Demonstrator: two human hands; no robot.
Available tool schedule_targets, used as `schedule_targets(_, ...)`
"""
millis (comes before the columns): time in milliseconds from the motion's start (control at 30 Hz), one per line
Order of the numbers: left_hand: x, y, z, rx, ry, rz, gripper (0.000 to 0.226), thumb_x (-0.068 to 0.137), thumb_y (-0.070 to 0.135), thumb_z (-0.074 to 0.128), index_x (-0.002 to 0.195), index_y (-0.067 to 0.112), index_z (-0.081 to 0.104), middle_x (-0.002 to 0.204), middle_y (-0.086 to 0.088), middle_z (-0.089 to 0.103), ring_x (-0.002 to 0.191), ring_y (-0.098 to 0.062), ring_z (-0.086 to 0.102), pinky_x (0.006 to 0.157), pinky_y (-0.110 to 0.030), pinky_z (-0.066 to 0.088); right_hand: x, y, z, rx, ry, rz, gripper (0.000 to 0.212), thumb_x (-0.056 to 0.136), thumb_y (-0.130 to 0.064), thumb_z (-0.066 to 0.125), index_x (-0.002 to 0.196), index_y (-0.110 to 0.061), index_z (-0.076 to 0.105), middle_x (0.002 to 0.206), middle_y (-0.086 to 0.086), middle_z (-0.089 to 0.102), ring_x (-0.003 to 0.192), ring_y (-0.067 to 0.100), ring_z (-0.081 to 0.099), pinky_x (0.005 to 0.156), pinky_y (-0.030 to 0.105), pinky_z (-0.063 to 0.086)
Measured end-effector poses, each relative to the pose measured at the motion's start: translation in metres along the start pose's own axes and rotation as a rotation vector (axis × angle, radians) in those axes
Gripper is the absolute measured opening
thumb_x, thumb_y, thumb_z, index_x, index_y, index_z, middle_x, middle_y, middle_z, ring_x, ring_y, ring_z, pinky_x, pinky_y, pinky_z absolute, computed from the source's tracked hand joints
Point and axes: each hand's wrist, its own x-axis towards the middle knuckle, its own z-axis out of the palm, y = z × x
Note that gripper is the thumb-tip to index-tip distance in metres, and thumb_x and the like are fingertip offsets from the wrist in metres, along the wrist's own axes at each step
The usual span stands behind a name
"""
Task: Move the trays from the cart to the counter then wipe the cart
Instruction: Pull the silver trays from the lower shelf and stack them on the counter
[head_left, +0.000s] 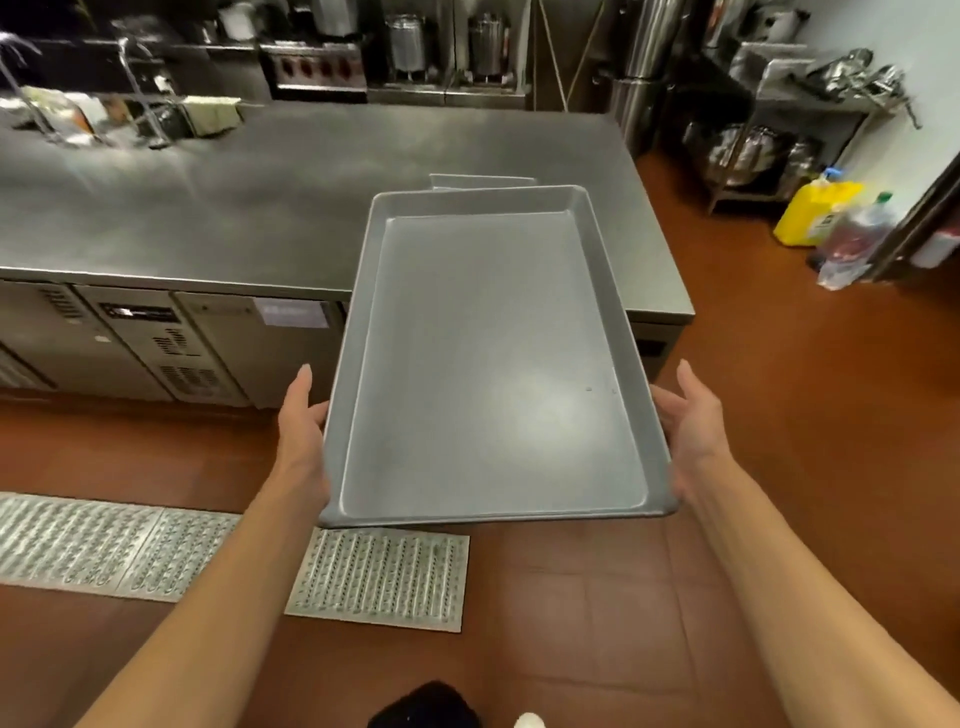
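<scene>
Carrying a metal tray toward the steel counter, one hand on each long side.

I held the tray level in the air, my left hand clasped on its left rim and my right hand on its right rim, thumbs up and fingers tucked beneath (hidden by the metal). Its far end reached over the counter edge, where the corner of another tray peeked out just behind it. Below lay red floor and drain grates.
</scene>
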Motion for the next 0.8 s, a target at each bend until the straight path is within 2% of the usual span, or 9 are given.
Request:
schedule_targets(100, 0.052, 0.031, 0.025, -0.020, 0.041, 0.022, 0.080, 0.088, 0.078, 0.051, 0.128, 0.011, 0.067, 0.095, -0.009, 0.080, 0.072, -0.028, 0.077, 0.068, -0.041, 0.059, 0.064, -0.030, 0.033, -0.003, -0.005, 0.021, 0.070, 0.088, -0.078, 0.048, 0.113, -0.021, 0.079, 0.118, 0.013, 0.075, 0.109, 0.039, 0.071, 0.097, 0.061, 0.055)
schedule_targets(200, 0.111, 0.064, 0.050, 0.000, 0.059, 0.040, 0.073, 0.091, 0.076, 0.049, 0.113, 0.011, 0.072, 0.084, -0.009, 0.080, 0.074, -0.029, 0.075, 0.070, -0.041, 0.058, 0.127, -0.053, 0.069, 0.000, -0.022, 0.036, 0.066, 0.090, -0.076, 0.048, 0.115, -0.022, 0.076, 0.122, 0.014, 0.071, 0.112, 0.040, 0.069, 0.101, 0.062, 0.052)
schedule_targets(267, 0.154, 0.085, 0.065, -0.004, 0.043, 0.029, 0.075, 0.090, 0.077, 0.050, 0.113, 0.009, 0.072, 0.087, -0.011, 0.080, 0.076, -0.032, 0.074, 0.070, -0.041, 0.058, 0.169, -0.064, 0.095, 0.014, -0.028, 0.057, 0.065, 0.091, -0.076, 0.049, 0.115, -0.021, 0.074, 0.122, 0.014, 0.070, 0.111, 0.040, 0.069, 0.101, 0.062, 0.052)
schedule_targets(367, 0.222, 0.119, 0.087, 0.016, 0.024, 0.028, 0.077, 0.092, 0.074, 0.052, 0.116, 0.003, 0.072, 0.090, -0.015, 0.079, 0.070, -0.033, 0.075, 0.068, -0.041, 0.057, 0.231, -0.078, 0.128, 0.054, -0.017, 0.060, 0.067, 0.088, -0.077, 0.051, 0.116, -0.019, 0.072, 0.118, 0.015, 0.072, 0.107, 0.040, 0.070, 0.101, 0.061, 0.052)
schedule_targets(467, 0.282, 0.160, 0.114, 0.058, -0.040, 0.013, 0.072, 0.096, 0.070, 0.048, 0.098, 0.004, 0.076, 0.086, -0.018, 0.079, 0.062, -0.032, 0.075, 0.069, -0.040, 0.055, 0.284, -0.100, 0.161, 0.070, 0.025, 0.096, 0.079, 0.080, -0.082, 0.055, 0.125, -0.019, 0.069, 0.115, 0.017, 0.075, 0.101, 0.043, 0.074, 0.096, 0.064, 0.054)
schedule_targets(567, 0.338, 0.195, 0.143, 0.076, -0.058, -0.034, 0.070, 0.096, 0.070, 0.048, 0.084, 0.007, 0.077, 0.077, -0.015, 0.077, 0.058, -0.030, 0.074, 0.068, -0.038, 0.054, 0.336, -0.119, 0.186, 0.090, 0.027, 0.149, 0.076, 0.084, -0.081, 0.052, 0.127, -0.020, 0.066, 0.115, 0.018, 0.075, 0.100, 0.043, 0.074, 0.094, 0.063, 0.055)
schedule_targets(633, 0.372, 0.213, 0.158, 0.122, -0.041, -0.061, 0.072, 0.091, 0.073, 0.051, 0.092, 0.007, 0.078, 0.086, -0.016, 0.078, 0.067, -0.032, 0.075, 0.069, -0.039, 0.055, 0.362, -0.131, 0.201, 0.107, 0.033, 0.172, 0.074, 0.086, -0.080, 0.051, 0.128, -0.020, 0.065, 0.118, 0.017, 0.073, 0.102, 0.042, 0.073, 0.094, 0.060, 0.056)
schedule_targets(733, 0.421, 0.228, 0.176, 0.164, -0.013, -0.104, 0.082, 0.084, 0.079, 0.054, 0.120, 0.008, 0.074, 0.107, -0.018, 0.078, 0.090, -0.037, 0.075, 0.075, -0.042, 0.057, 0.408, -0.144, 0.216, 0.105, 0.070, 0.189, 0.075, 0.086, -0.080, 0.051, 0.132, -0.022, 0.064, 0.124, 0.016, 0.070, 0.107, 0.042, 0.070, 0.096, 0.059, 0.055)
schedule_targets(800, 0.448, 0.236, 0.191, 0.160, -0.018, -0.138, 0.085, 0.085, 0.080, 0.051, 0.125, 0.007, 0.073, 0.111, -0.019, 0.077, 0.095, -0.038, 0.074, 0.076, -0.043, 0.057, 0.437, -0.153, 0.224, 0.090, 0.060, 0.210, 0.076, 0.086, -0.080, 0.051, 0.133, -0.021, 0.063, 0.125, 0.017, 0.069, 0.108, 0.043, 0.069, 0.097, 0.060, 0.054)
